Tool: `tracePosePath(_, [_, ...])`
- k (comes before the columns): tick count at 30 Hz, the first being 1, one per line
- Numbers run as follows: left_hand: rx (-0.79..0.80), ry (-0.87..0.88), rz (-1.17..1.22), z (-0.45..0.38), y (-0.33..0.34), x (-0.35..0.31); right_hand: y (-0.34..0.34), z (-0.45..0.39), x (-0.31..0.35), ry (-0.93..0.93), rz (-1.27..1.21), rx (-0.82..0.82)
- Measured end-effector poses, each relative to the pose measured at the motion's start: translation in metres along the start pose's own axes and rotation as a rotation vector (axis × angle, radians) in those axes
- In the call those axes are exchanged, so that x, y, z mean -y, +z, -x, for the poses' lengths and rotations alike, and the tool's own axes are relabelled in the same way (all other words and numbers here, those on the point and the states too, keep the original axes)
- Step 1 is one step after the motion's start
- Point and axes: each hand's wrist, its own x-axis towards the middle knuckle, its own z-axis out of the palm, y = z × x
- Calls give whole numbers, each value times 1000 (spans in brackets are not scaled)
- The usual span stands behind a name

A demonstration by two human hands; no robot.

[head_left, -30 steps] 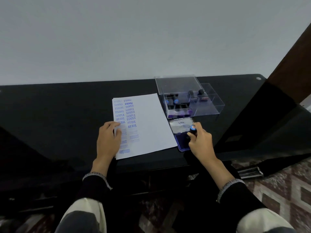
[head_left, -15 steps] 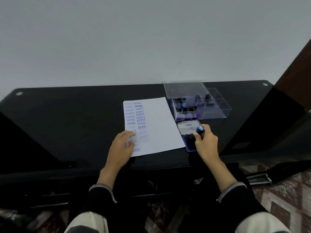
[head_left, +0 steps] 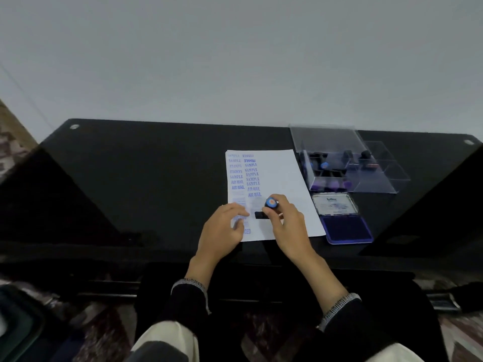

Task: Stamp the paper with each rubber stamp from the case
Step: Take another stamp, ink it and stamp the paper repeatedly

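Observation:
A white paper [head_left: 285,178] lies on the black glass table [head_left: 136,178], its left part covered with blue stamp prints. My right hand [head_left: 287,226] grips a rubber stamp [head_left: 266,209] with a blue-capped black handle, its base down on the paper's lower middle. My left hand [head_left: 224,231] rests flat on the paper's lower left, fingers spread. To the right lies an open blue ink pad [head_left: 345,226] with its lid folded back. Behind it stands the clear plastic case [head_left: 366,178], lid up, with several stamps inside.
The wall stands directly behind the table. The table's front edge runs just under my wrists. A patterned carpet [head_left: 462,333] shows below at the right, and a dark object [head_left: 18,325] sits at the bottom left.
My right hand has carried the stamp from the ink pad leftward onto the paper. My left hand has stayed on the paper. The camera has swung, shifting the scene right.

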Motion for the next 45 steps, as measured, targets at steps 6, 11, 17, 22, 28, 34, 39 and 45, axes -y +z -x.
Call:
tracePosePath(6, [13,4,-4,-1,-1,2,8,-3,-5,-7,66,40])
tracePosePath(11, [18,17,5,-2,0,4,11,1,-4,-20,100,33])
tracePosePath(17, [3,42,25,-1,0,6,13,3,0,-12,103,34])
tracePosePath(22, [0,37,25,-1,0,6,14,3,-1,-10,123,34])
tracePosePath(28, [-3,30,38,0,0,5,15,3,-4,-4,144,46])
tracePosePath(34, [-9,45,37,0,1,7,17,5,-6,-8,140,34])
tracePosePath(39, [-18,60,31,-1,2,7,17,5,-5,-12,141,29])
tracePosePath(45, [-52,81,24,-2,5,9,18,7,-5,-2,160,16])
